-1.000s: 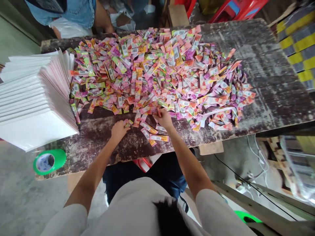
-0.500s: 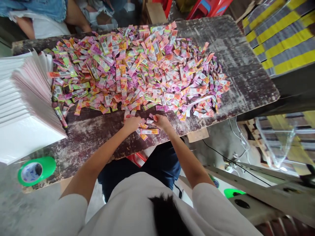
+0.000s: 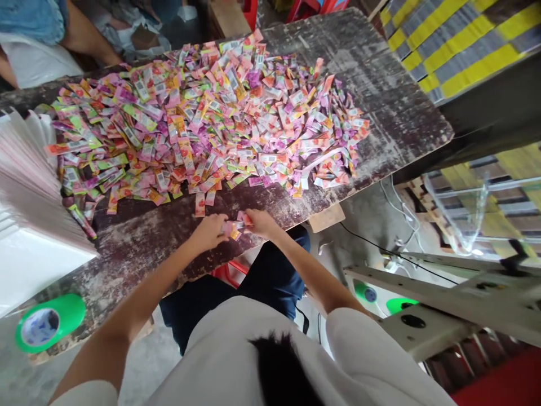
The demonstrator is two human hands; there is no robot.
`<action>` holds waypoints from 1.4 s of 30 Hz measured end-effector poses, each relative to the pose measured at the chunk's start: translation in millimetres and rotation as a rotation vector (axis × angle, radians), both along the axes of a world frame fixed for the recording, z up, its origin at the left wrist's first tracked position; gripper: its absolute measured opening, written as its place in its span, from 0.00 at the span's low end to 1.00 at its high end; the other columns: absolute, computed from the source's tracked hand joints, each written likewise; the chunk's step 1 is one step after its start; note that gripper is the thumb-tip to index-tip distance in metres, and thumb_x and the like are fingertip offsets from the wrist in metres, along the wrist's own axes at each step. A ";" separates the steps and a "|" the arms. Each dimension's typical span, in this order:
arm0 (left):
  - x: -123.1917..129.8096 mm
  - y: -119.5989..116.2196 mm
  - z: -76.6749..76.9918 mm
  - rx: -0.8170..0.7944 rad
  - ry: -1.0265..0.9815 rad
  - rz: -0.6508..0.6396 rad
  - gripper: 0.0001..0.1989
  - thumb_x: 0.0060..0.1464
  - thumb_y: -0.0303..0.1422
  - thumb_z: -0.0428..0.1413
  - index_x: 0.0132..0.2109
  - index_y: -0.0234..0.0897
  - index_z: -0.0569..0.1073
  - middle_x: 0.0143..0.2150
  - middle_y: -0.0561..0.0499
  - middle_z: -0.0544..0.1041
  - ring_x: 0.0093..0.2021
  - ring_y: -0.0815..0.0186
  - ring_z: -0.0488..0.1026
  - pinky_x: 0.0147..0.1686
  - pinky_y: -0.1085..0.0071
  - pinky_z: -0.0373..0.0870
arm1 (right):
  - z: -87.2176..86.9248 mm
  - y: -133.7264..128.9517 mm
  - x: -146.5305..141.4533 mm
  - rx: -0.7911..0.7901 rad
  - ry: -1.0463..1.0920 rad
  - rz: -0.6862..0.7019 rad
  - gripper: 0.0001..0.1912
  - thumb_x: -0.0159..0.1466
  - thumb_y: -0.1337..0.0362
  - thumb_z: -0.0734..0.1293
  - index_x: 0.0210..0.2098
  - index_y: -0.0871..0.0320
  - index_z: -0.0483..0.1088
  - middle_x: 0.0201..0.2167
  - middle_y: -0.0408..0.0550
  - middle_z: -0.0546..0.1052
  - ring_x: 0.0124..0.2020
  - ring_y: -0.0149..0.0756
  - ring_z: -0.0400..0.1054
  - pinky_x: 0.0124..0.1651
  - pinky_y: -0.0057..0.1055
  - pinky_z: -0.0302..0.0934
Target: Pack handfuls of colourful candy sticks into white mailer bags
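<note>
A wide heap of small pink, orange, green and purple packets (image 3: 203, 124) covers much of the worn dark table (image 3: 393, 107). Near the front edge, my left hand (image 3: 210, 232) has its fingers closed on the left side of a small bunch of packets (image 3: 234, 228). Facing it, my right hand (image 3: 258, 222) pinches packets at the bunch's right side. The two hands are close together, with the bunch between them. Two loose packets (image 3: 200, 204) lie just beyond my left hand, at the heap's front edge.
White sheets or bags are stacked (image 3: 38, 248) at the table's left end, near a green tape roll (image 3: 51, 322). Another person's leg (image 3: 87, 34) shows at the back left. Yellow-and-grey stacks (image 3: 460, 45) stand at right, above a metal frame (image 3: 422, 304).
The view has shifted, so the table appears further left. My hands have drawn closer together, and the packets that lay loose by them are now gathered between my fingers.
</note>
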State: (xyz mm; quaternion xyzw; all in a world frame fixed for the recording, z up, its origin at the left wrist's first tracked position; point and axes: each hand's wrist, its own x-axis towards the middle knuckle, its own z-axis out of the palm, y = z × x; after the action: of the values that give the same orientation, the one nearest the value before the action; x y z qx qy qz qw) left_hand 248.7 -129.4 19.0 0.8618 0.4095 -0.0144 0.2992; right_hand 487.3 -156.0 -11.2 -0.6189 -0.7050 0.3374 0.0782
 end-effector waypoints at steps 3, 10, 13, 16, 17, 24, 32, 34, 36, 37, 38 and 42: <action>10.1 -13.8 -17.1 0.044 0.128 -0.123 0.11 0.53 0.30 0.57 0.45 0.37 0.72 0.44 0.39 0.76 0.52 0.50 0.69 0.49 0.56 0.64 | -4.0 6.9 1.1 0.018 -0.028 -0.045 0.14 0.52 0.67 0.74 0.31 0.55 0.65 0.30 0.45 0.69 0.34 0.39 0.66 0.43 0.35 0.58; -7.1 0.0 -4.0 0.119 0.053 -0.008 0.10 0.50 0.24 0.53 0.41 0.38 0.73 0.46 0.40 0.76 0.52 0.51 0.70 0.52 0.55 0.63 | 0.1 33.0 77.8 0.136 0.225 -0.491 0.13 0.60 0.60 0.66 0.43 0.57 0.65 0.33 0.46 0.72 0.34 0.38 0.67 0.40 0.35 0.64; 18.9 25.8 3.5 0.093 0.016 0.231 0.11 0.55 0.28 0.52 0.47 0.37 0.70 0.40 0.42 0.76 0.45 0.54 0.73 0.45 0.60 0.67 | -1.7 71.2 83.8 0.240 0.285 -0.667 0.25 0.56 0.55 0.71 0.48 0.59 0.65 0.37 0.49 0.75 0.37 0.41 0.70 0.42 0.37 0.66; 75.7 55.7 0.5 0.140 -0.102 0.263 0.17 0.57 0.33 0.55 0.53 0.36 0.66 0.46 0.43 0.76 0.46 0.55 0.74 0.45 0.62 0.67 | 0.3 115.6 70.6 0.168 0.122 -0.700 0.24 0.51 0.54 0.75 0.42 0.60 0.69 0.36 0.53 0.76 0.37 0.44 0.71 0.43 0.39 0.66; 97.4 64.7 -2.7 0.172 -0.109 0.227 0.19 0.57 0.33 0.56 0.54 0.35 0.66 0.48 0.42 0.76 0.48 0.54 0.73 0.48 0.62 0.66 | 2.2 127.9 65.7 0.117 0.050 -0.683 0.22 0.50 0.55 0.75 0.40 0.60 0.70 0.35 0.53 0.77 0.37 0.44 0.71 0.43 0.39 0.66; 192.4 101.1 -28.7 0.309 0.059 0.122 0.10 0.58 0.29 0.53 0.46 0.30 0.73 0.44 0.36 0.77 0.48 0.49 0.73 0.47 0.58 0.63 | 17.5 145.9 102.3 0.018 0.186 -0.659 0.15 0.51 0.64 0.73 0.37 0.62 0.73 0.29 0.44 0.75 0.32 0.35 0.70 0.41 0.32 0.66; 178.8 90.4 -41.9 0.297 0.006 0.061 0.08 0.54 0.26 0.54 0.42 0.35 0.74 0.40 0.40 0.77 0.47 0.51 0.73 0.47 0.57 0.64 | 18.1 91.9 179.2 0.218 0.671 -0.742 0.23 0.51 0.55 0.72 0.43 0.57 0.72 0.32 0.44 0.75 0.34 0.36 0.69 0.44 0.37 0.68; 158.2 76.2 -44.5 0.274 -0.060 0.110 0.07 0.53 0.27 0.55 0.40 0.36 0.74 0.40 0.41 0.76 0.46 0.52 0.73 0.48 0.58 0.65 | 14.8 77.7 178.5 0.226 0.694 -0.726 0.24 0.51 0.53 0.72 0.44 0.56 0.71 0.32 0.45 0.76 0.36 0.38 0.70 0.45 0.38 0.68; 136.2 65.2 -47.4 0.267 -0.181 0.217 0.07 0.51 0.28 0.56 0.40 0.36 0.73 0.43 0.42 0.76 0.48 0.54 0.73 0.50 0.59 0.67 | 11.4 69.7 175.6 0.251 0.673 -0.705 0.25 0.51 0.52 0.73 0.44 0.57 0.71 0.33 0.46 0.76 0.39 0.39 0.71 0.48 0.39 0.68; 127.0 63.0 -48.7 0.260 -0.257 0.293 0.08 0.51 0.28 0.56 0.40 0.37 0.73 0.44 0.42 0.75 0.49 0.55 0.73 0.51 0.60 0.67 | 9.8 69.3 174.2 0.267 0.626 -0.700 0.24 0.50 0.51 0.73 0.43 0.57 0.71 0.33 0.46 0.76 0.40 0.40 0.71 0.49 0.39 0.68; 120.2 63.7 -49.6 0.239 -0.334 0.376 0.08 0.51 0.28 0.56 0.41 0.37 0.72 0.45 0.43 0.76 0.49 0.56 0.73 0.51 0.61 0.68 | 8.5 71.7 172.9 0.280 0.549 -0.701 0.23 0.51 0.52 0.73 0.41 0.58 0.71 0.33 0.47 0.76 0.40 0.41 0.71 0.49 0.39 0.68; 122.4 95.3 -46.4 0.064 -0.567 0.719 0.08 0.55 0.33 0.53 0.42 0.37 0.71 0.41 0.46 0.78 0.42 0.60 0.76 0.45 0.63 0.72 | 7.0 101.5 163.6 0.222 0.084 -0.679 0.15 0.54 0.59 0.72 0.39 0.60 0.72 0.34 0.50 0.78 0.38 0.43 0.71 0.45 0.38 0.68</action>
State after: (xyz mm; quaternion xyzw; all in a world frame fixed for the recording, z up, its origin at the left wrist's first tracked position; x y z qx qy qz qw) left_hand 371.1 -34.1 -27.4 0.6437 0.5848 0.3394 0.3585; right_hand 650.9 -54.5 -4.2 -0.7911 -0.4879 0.2385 0.2814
